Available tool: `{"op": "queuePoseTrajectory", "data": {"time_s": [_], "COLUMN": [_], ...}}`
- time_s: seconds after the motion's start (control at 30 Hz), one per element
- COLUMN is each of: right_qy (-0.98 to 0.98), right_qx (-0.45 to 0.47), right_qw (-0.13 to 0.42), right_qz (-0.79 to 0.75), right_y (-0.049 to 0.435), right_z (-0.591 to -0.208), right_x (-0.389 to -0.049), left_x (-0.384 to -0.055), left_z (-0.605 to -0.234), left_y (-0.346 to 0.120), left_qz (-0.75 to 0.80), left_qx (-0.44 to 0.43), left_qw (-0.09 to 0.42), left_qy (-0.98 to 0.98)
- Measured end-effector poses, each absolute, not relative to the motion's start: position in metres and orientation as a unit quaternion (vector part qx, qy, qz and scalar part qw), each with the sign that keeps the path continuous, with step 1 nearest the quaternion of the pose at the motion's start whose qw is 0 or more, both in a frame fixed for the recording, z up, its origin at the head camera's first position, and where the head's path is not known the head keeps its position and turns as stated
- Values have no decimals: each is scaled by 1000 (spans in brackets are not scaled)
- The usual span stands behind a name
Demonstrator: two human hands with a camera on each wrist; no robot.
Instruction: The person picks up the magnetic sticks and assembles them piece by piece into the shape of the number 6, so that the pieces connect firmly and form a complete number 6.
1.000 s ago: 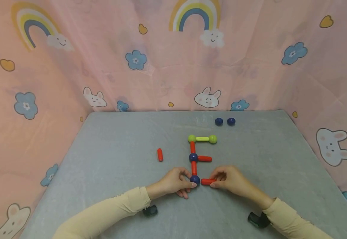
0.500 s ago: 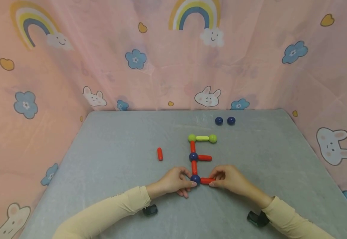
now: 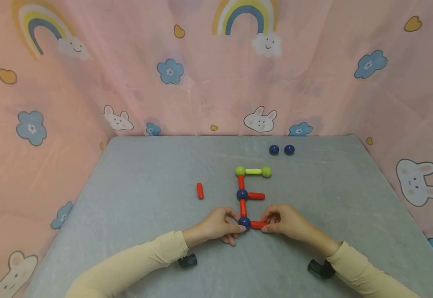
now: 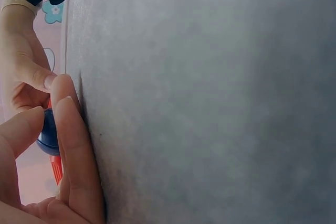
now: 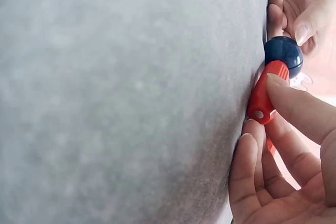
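My left hand (image 3: 218,224) pinches the near blue ball (image 3: 244,223) between thumb and fingers. With thumb and fingertips my right hand (image 3: 285,222) holds a red magnetic rod (image 5: 268,93), whose far end touches that ball. From this ball a second red rod (image 3: 243,208) runs back to a middle blue ball (image 3: 241,194), which has a red rod (image 3: 256,195) sticking out to the right. Farther back, another red rod (image 3: 241,181) joins a green ball (image 3: 240,171). A light green rod (image 3: 253,171) links it to a second green ball (image 3: 266,171).
A loose red rod (image 3: 200,191) lies left of the joined pieces. Two loose blue balls (image 3: 274,150) sit near the back edge of the grey table (image 3: 145,174). A pink patterned curtain (image 3: 201,91) surrounds the back and sides. Dark wrist-worn devices (image 3: 188,261) show below both forearms.
The red rod in my right hand has moved left, closing the small gap to the near blue ball. My left hand has kept its hold on the ball.
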State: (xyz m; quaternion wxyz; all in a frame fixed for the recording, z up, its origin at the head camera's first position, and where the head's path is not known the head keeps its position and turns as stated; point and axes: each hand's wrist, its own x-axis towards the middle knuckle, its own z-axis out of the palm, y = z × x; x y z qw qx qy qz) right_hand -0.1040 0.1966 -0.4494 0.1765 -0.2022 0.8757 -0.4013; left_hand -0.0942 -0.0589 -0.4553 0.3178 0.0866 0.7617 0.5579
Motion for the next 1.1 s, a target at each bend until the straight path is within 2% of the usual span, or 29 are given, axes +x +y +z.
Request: {"op": "queuePoseTrajectory", "data": {"time_s": [0.53,1.1], "right_qy": [872,860], "right_qx": [-205,-208], "right_qw": [189,214], "right_qz": [-402,-413], "right_y": [198,202], "right_z": [-450,-450], "right_x": [-107,-106], "left_x": [-96,-100], "left_z": [-456,-448], "left_y": [-60,-63], "left_qz": [563,541], "left_qx": [87,109], "left_qw": [323,362], "left_qy": [756,751]}}
